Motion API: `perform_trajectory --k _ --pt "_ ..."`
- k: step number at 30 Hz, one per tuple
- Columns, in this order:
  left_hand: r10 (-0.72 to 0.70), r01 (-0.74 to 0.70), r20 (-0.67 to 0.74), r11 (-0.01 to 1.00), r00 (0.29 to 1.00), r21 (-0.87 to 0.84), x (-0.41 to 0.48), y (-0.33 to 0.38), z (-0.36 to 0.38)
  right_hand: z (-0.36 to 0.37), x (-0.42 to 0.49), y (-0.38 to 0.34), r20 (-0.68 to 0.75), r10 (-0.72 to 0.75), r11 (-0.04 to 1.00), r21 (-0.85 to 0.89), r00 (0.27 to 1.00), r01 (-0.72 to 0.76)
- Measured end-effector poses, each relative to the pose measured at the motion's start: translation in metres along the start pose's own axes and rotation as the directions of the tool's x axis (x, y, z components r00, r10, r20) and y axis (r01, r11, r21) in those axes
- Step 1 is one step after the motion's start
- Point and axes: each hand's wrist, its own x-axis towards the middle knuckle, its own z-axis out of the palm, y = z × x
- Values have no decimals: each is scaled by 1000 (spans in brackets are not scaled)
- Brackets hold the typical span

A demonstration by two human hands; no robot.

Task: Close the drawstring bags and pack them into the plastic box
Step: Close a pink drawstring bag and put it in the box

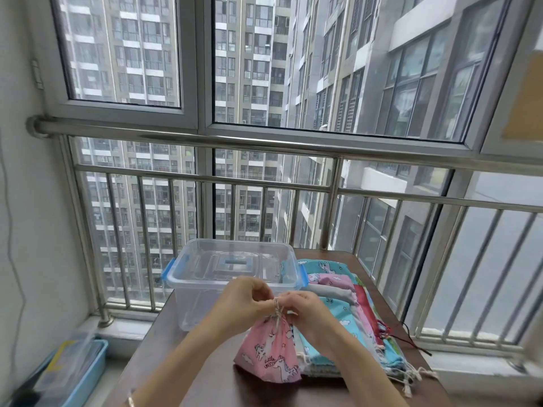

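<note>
The pink bag stands upright on the table, its neck cinched, and both our left hand and right hand pinch its string (knotting it, we judge). The plastic box sits at eleven o'clock just beyond, nearer our left hand.

- The pink cotton drawstring bag with white unicorn print, standing on the dark brown table, carries dark lettering on its lower front that reads "little UNICORN"; the last letters run into a fold and are hard to make out.
- The stack of flat pink, turquoise and grey printed fabric bags beside it shows the same kind of unicorn pattern, but any words on it are too small and blurred to read.
- The clear plastic box with blue clips bears no readable label.
</note>
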Motion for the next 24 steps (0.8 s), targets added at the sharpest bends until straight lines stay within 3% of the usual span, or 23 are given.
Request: perform_trajectory --k 4,11,17,21,24 --pt "-25 25 6 999 1000 -48 2 -4 -1 -2 2 4 75 59 985 160 995 -71" --pt "-97 116 95 970 991 -213 1 -6 -5 -7 -1 4 41 -26 994 109 999 21" --pt "-154 198 166 934 974 -297 -1 -8 -6 -5 -4 8 -103 -119 979 -180 988 99" --pt "-215 281 206 880 955 -383 1 -8 -2 -1 -5 11 -208 -279 933 -289 938 213" --pt "-261 363 268 803 927 -472 2 -8 -1 -2 -4 14 -197 -388 858 -434 900 275"
